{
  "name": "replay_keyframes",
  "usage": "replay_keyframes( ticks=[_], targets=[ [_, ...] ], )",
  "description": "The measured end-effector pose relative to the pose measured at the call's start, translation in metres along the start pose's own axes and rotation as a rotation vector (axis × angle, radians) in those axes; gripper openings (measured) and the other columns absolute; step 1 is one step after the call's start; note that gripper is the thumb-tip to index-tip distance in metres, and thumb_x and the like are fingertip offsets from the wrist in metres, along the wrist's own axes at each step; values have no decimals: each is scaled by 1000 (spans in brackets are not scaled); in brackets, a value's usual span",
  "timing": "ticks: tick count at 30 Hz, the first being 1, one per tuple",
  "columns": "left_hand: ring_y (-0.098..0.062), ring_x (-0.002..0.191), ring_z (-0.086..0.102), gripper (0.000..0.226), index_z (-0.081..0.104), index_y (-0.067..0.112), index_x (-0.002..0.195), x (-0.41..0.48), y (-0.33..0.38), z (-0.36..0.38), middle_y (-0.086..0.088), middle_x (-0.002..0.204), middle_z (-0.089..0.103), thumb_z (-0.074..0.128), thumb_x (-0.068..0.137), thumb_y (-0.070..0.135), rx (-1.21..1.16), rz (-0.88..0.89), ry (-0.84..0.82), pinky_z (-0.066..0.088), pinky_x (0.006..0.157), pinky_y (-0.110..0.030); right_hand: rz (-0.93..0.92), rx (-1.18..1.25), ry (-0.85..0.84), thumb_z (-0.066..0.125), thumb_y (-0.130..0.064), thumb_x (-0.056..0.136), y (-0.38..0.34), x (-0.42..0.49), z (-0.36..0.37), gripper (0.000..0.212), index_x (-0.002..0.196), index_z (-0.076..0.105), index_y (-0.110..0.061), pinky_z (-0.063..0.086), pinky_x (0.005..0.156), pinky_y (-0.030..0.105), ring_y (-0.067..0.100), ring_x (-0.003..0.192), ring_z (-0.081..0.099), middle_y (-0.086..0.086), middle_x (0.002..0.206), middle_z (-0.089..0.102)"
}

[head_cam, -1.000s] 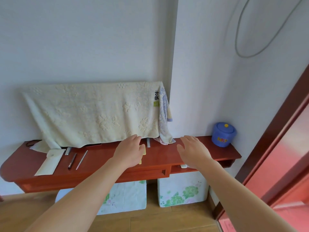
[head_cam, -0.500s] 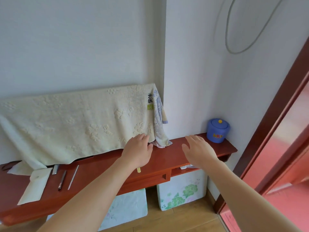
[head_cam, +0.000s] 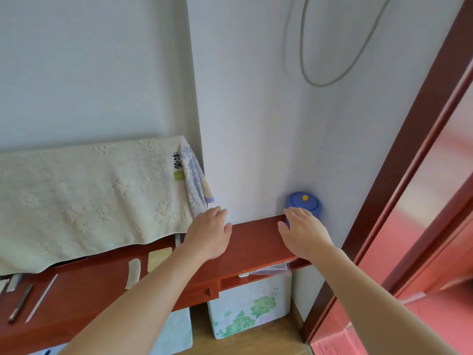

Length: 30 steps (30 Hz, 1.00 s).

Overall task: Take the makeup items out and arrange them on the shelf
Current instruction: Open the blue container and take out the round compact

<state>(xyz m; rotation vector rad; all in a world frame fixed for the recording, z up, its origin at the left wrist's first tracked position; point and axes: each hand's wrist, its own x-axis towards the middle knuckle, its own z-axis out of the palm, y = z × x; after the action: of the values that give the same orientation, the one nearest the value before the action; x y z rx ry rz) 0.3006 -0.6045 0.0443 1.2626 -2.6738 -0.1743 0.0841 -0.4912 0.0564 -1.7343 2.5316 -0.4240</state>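
Probably light, slick plastic, jar (head_cam: 315,210) wants gripping round its body, not lid (head_cam: 298,201); left hand (head_cam: 210,234), right hand (head_cam: 304,234) hover straight-fingered, empty.

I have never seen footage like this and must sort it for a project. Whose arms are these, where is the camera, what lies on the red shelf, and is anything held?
No machine here: a person wears a wide-angle camera on the head, so this single view looks forward and down at their own bare arms. The left hand and right hand are both open above the red wooden shelf and hold nothing. The right hand's fingers overlap a blue lidded jar at the shelf's right end; contact cannot be judged. Further left on the shelf lie a pale comb, a flat yellowish pad and some slender tools. A cream towel hangs above it.
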Motion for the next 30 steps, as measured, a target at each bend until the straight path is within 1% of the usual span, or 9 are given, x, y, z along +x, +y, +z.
replay_keyframes(
  ticks=[3,7,11,15,18,22,25,27,30],
  targets=[
    [-23,134,42,45,44,9,141,19,17,7,-7,144,47,32,105,33,-3,-1,-9,35,111,-39,0,-9,-28,37,-40,100,25,16,-5,44,131,51,-12,37,103,36,23,127,43,2,134,52],
    [-22,133,43,44,44,9,140,50,28,17,-6,143,47,32,105,33,2,3,1,35,110,-37,6,-29,-45,36,-38,100,52,40,-3,40,125,53,-13,37,101,34,23,121,46,2,130,54],
    [-23,138,38,45,41,10,144,89,36,30,-6,149,43,32,105,32,-12,38,-5,31,112,-37,56,-24,-43,36,-39,100,72,65,1,43,130,50,-12,36,105,33,22,127,43,2,136,51],
    [-26,134,41,42,45,7,138,135,46,44,-9,144,47,33,105,30,-30,97,-26,33,110,-38,113,-43,-34,36,-39,100,91,85,8,44,134,48,-14,35,104,32,20,128,42,0,139,49],
    [-28,132,42,41,47,7,137,166,60,54,-11,143,47,34,104,29,-42,144,-56,34,109,-39,168,-47,-25,36,-41,100,109,101,11,49,141,42,-15,34,105,32,19,131,40,-2,141,47],
    [-27,135,40,42,45,8,138,198,79,66,-10,145,45,32,105,31,-33,180,-102,32,111,-38,215,-41,-43,37,-40,100,133,113,22,44,134,47,-13,36,103,33,21,126,43,0,134,51],
    [-25,139,36,45,41,9,144,225,95,77,-9,150,40,31,106,31,-24,213,-120,29,113,-36,182,-74,-33,37,-40,99,155,127,31,46,135,46,-12,35,105,33,22,123,45,1,131,51],
    [-24,141,34,47,38,10,147,243,107,86,-8,152,38,31,106,32,-28,218,-116,27,114,-35,160,-82,-38,36,-40,99,169,137,35,50,140,41,-12,32,108,32,21,126,42,0,136,48],
    [-24,141,35,46,40,11,146,263,125,99,-7,152,39,33,105,32,-41,209,-144,27,114,-34,143,-64,-53,32,-41,101,185,150,44,55,147,32,-12,26,114,31,20,135,34,1,147,39]
  ],
)
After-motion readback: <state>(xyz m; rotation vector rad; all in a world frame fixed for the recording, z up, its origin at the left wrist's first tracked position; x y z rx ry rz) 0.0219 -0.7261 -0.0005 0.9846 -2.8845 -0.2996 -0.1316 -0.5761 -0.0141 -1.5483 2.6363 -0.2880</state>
